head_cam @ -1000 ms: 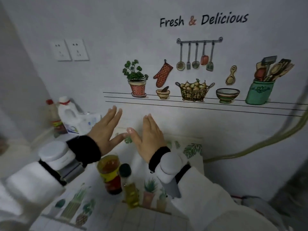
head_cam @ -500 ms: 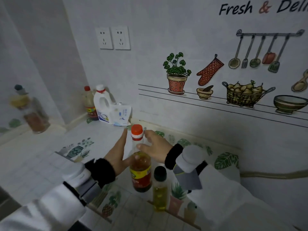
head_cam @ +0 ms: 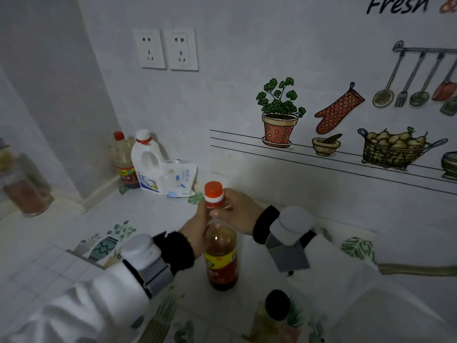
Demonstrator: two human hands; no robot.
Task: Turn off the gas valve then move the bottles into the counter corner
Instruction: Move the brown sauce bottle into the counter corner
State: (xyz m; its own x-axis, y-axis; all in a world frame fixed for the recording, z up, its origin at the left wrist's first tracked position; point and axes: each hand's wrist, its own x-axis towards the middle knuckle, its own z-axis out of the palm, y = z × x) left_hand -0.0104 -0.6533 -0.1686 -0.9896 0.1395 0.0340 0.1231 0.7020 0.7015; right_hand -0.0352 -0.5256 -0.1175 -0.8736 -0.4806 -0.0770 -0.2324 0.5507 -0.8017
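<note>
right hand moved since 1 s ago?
Yes. The right hand was open and raised in front of the wall, off the orange-capped bottle. Now it is lower, gripping that bottle's neck, while the bottle stands on the counter.

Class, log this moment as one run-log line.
both hands: left hand, right hand | hold: orange-capped bottle neck | bottle: upright | corner: not reached

Tabletop: white tiled tabletop (head_cam: 148, 214) with plant-pattern stickers, running into the wall corner in front of me.
Corner: red-capped brown sauce bottle (head_cam: 125, 164), white plastic jug with handle (head_cam: 146, 167), white refill pouch (head_cam: 179, 178), standing close together.
Middle: orange-capped bottle of dark red-brown liquid (head_cam: 221, 253), upright, my fingers around its neck.
Near edge: black-capped yellow oil bottle (head_cam: 273, 310).
</note>
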